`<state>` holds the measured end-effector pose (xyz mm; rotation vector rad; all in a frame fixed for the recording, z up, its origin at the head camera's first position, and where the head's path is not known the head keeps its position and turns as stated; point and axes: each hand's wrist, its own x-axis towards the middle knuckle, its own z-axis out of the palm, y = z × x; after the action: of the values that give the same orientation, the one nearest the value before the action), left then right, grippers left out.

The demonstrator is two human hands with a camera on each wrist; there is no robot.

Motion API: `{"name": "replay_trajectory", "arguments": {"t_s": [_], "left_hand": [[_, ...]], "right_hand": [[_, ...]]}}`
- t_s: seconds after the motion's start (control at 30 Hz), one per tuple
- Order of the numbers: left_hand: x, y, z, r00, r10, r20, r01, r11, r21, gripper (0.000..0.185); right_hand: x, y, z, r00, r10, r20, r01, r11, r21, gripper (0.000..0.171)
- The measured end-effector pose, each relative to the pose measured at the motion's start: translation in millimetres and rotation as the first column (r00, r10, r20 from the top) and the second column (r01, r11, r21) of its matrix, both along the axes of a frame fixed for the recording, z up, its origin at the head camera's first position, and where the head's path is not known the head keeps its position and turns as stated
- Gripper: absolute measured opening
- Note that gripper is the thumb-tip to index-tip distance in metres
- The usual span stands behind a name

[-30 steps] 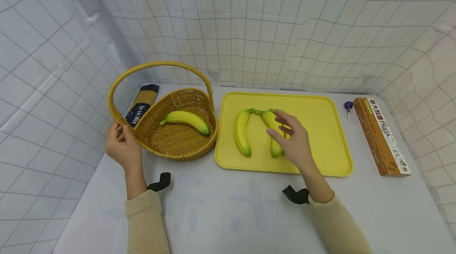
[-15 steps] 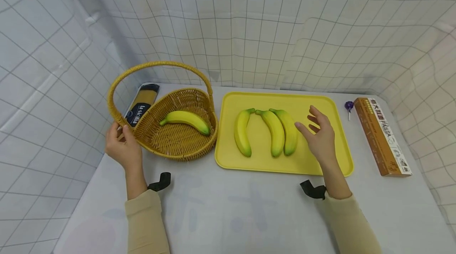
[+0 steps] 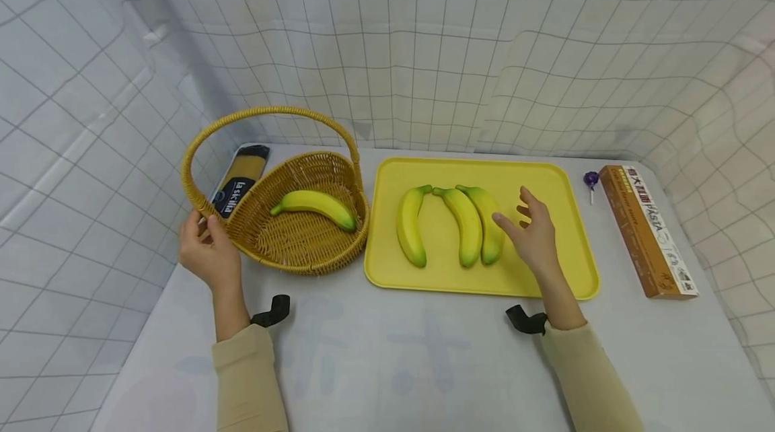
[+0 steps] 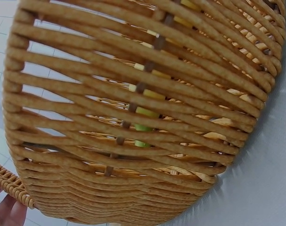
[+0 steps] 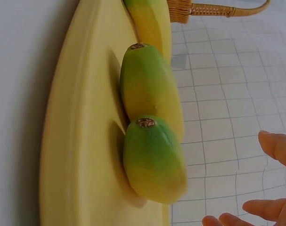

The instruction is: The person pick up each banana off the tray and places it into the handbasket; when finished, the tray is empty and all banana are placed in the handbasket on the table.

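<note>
At the left, my left hand point(image 3: 210, 250) pinches the base of the arched handle of a wicker basket point(image 3: 315, 264). Inside the basket lies one banana point(image 3: 317, 203); in the left wrist view bits of it show through the weave. On the yellow tray point(image 3: 545, 183) lie a separate left banana point(image 3: 411, 227), a middle banana point(image 3: 466, 227) and a right banana point(image 3: 492, 237), these last two side by side. Just right of them my right hand point(image 3: 533, 233) hovers over the tray, fingers spread and holding nothing. The right wrist view shows its fingertips point(image 5: 270, 207) apart from the bananas.
A pack of spaghetti point(image 3: 239, 180) lies behind the basket's left side. Right of the tray are a purple lollipop point(image 3: 591, 180) and a brown and white pasta box point(image 3: 648, 233). A white gridded curtain point(image 3: 424, 48) encloses the table at the back and sides.
My right hand has moved right, off the middle and right bananas, then slightly back left. The left hand and the basket have stayed in place.
</note>
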<state>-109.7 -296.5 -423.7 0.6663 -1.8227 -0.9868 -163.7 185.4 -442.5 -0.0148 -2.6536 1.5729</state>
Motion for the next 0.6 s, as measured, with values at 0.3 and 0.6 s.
{"name": "replay_trajectory", "arguments": {"t_s": [0.3,0.6], "left_hand": [[-0.3,0,0.0,1.000,0.013,0.001,-0.013,1.000,-0.005,0.027],[-0.4,1,0.1,1.000,0.006,0.002,-0.006,1.000,-0.008,0.028]], "right_hand": [[-4.2,3,-10.2,0.999,0.009,0.050,-0.010,1.000,0.022,0.084],[-6.7,4,-21.7,0.990,0.033,0.138,-0.039,0.998,0.047,0.089]]}}
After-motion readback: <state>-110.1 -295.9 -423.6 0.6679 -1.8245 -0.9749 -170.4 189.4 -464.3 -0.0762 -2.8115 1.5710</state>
